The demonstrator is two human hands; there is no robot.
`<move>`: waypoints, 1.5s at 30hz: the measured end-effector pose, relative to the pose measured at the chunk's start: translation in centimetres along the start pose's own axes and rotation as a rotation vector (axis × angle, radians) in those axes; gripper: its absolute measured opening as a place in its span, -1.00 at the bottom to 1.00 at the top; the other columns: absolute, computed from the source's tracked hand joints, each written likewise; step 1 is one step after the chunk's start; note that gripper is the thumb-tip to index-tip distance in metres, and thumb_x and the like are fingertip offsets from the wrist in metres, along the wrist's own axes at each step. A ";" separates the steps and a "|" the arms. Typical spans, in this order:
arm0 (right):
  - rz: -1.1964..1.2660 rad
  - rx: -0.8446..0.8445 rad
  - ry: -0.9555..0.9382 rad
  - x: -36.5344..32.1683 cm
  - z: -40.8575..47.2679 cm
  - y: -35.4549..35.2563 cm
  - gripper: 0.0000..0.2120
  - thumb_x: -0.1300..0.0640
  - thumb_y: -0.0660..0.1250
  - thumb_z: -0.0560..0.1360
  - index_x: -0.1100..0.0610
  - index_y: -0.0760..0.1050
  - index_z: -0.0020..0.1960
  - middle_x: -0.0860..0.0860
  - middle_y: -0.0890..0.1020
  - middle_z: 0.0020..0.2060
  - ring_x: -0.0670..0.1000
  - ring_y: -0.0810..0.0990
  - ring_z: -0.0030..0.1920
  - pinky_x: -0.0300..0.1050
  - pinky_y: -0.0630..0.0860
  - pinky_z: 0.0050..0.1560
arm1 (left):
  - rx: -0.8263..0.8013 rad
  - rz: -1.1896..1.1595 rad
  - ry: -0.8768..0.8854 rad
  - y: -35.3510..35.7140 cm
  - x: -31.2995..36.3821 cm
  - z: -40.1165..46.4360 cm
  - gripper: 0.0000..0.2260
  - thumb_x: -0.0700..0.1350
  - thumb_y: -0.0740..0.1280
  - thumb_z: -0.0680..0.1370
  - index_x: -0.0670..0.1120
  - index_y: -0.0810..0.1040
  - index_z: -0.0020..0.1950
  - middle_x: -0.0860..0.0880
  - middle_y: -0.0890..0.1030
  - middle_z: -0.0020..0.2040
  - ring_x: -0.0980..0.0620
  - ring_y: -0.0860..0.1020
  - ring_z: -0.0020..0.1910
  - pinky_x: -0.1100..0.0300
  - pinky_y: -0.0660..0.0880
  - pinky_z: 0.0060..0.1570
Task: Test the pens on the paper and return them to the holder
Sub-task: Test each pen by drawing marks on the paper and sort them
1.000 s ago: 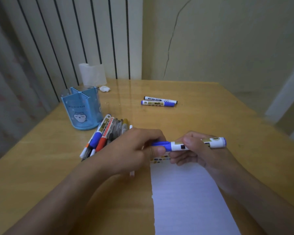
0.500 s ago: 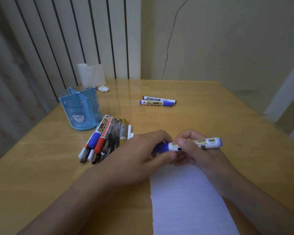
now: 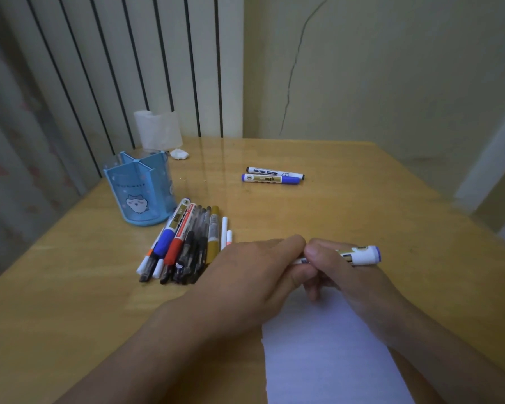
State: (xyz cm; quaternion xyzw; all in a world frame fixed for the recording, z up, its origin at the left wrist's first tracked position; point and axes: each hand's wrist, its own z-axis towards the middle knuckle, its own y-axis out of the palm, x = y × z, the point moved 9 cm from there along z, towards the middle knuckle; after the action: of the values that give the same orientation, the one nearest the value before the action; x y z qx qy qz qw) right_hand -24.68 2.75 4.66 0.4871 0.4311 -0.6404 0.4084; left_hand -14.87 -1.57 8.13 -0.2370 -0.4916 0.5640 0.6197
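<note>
My right hand (image 3: 341, 272) grips a white marker with a blue end (image 3: 362, 255), held level over the top of the white paper (image 3: 327, 354). My left hand (image 3: 257, 275) closes over the marker's cap end, hiding the blue cap. A blue pen holder (image 3: 140, 191) with a cartoon face stands at the left. Several pens and markers (image 3: 184, 246) lie in a row in front of it. Two markers (image 3: 271, 175) lie side by side in the middle of the table.
A wooden table (image 3: 362, 205) carries everything. A translucent plastic cup (image 3: 158, 129) and a crumpled white scrap (image 3: 179, 153) sit at the back left by the striped wall. A curtain hangs at the far left.
My left hand has slid over the blue cap, covering it, and both hands have come closer together. The view has tilted slightly.
</note>
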 end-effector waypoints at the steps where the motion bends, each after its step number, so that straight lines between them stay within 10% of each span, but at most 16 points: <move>1: -0.003 -0.009 -0.001 -0.1 0.0 0.0 -0.51 -0.20 0.28 0.44 0.26 0.50 -0.27 0.12 0.54 -0.42 0.05 0.54 -0.34 0.00 0.51 -0.17 | -0.009 -0.020 -0.005 0.0 -0.1 0.0 -0.72 0.24 0.02 0.62 0.08 0.36 -0.03 0.12 0.58 -0.17 0.12 0.52 -0.22 0.05 0.46 -0.24; 7: -0.024 -0.032 -0.032 -0.6 -0.1 -0.2 -0.56 -0.17 0.29 0.44 0.21 0.45 -0.33 0.09 0.53 -0.45 0.04 0.52 -0.36 -0.06 0.49 -0.14 | 0.027 0.025 -0.006 -0.5 -0.7 0.1 -0.73 0.31 0.08 0.60 0.17 0.40 0.04 0.12 0.34 -0.47 0.16 0.38 -0.43 0.23 0.23 -0.43; 18: 0.153 0.211 0.130 0.9 0.8 -5.0 -0.74 0.02 0.23 0.39 0.15 0.62 -0.18 0.18 0.56 -0.42 0.10 0.57 -0.43 -0.13 0.53 -0.40 | -0.316 0.174 -0.265 0.3 -7.0 -0.9 -0.36 0.55 0.23 0.30 0.35 0.34 0.33 0.24 0.32 0.05 0.22 0.30 0.08 0.26 0.35 0.04; 24: 0.053 0.111 0.151 1.1 0.3 -3.4 -0.78 0.12 0.58 0.39 0.22 0.64 -0.08 0.20 0.67 -0.30 0.05 0.67 -0.29 -0.19 0.59 -0.30 | -0.359 0.284 -0.237 1.5 -6.8 -1.0 -0.31 0.57 0.22 0.29 0.32 0.35 0.36 0.21 0.30 0.09 0.17 0.22 0.04 0.22 0.20 0.03; 45: -0.217 0.152 0.091 1.5 0.3 -1.9 -0.89 0.28 0.48 0.45 0.13 0.58 -0.13 0.12 0.66 -0.39 0.08 0.68 -0.36 -0.09 0.52 -0.36 | -0.375 0.245 -0.248 2.1 -6.8 -0.7 -0.30 0.53 0.26 0.32 0.25 0.34 0.38 0.15 0.35 0.17 0.15 0.25 0.15 0.18 0.17 0.10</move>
State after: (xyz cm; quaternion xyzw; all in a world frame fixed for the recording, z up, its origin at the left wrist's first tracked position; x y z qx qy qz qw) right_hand -26.86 2.91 3.53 0.4956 0.4495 -0.6889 0.2787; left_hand -14.36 -7.17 3.76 -0.3345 -0.6275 0.5588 0.4267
